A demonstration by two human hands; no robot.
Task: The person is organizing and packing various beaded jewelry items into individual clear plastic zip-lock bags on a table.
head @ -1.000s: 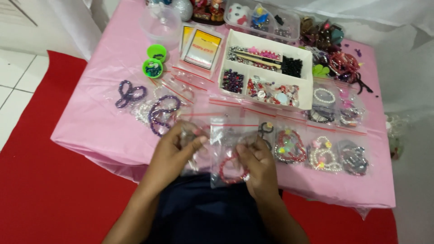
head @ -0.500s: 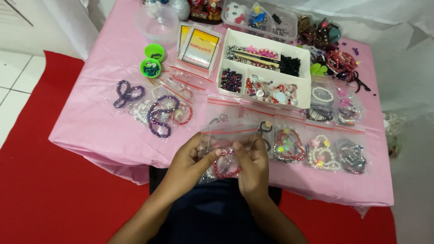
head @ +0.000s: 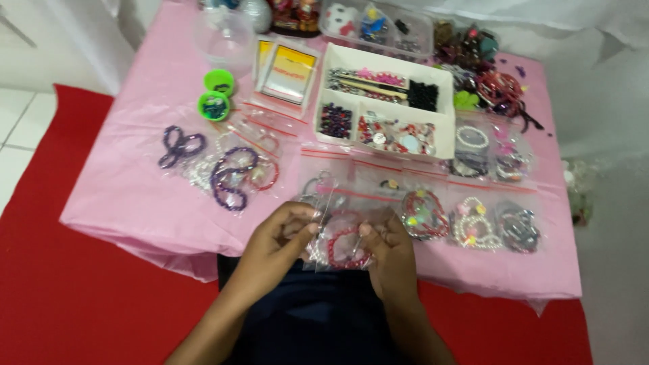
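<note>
Pink plastic tablecloth (head: 135, 196) covers the table above a red floor. At its near edge, the left hand (head: 280, 236) and right hand (head: 387, 247) pinch a clear zip bag (head: 341, 223) holding a red beaded bracelet (head: 346, 249); fingers hide the bag's sides.

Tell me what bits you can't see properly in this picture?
- Head view: the clear bag with the red bead bracelet is partly covered by the left hand and right hand, so its lower corners are hidden.
- The loose beads in the white divided box are too small to tell apart.
- The clear tub at the back is cut off by the top edge.
</note>
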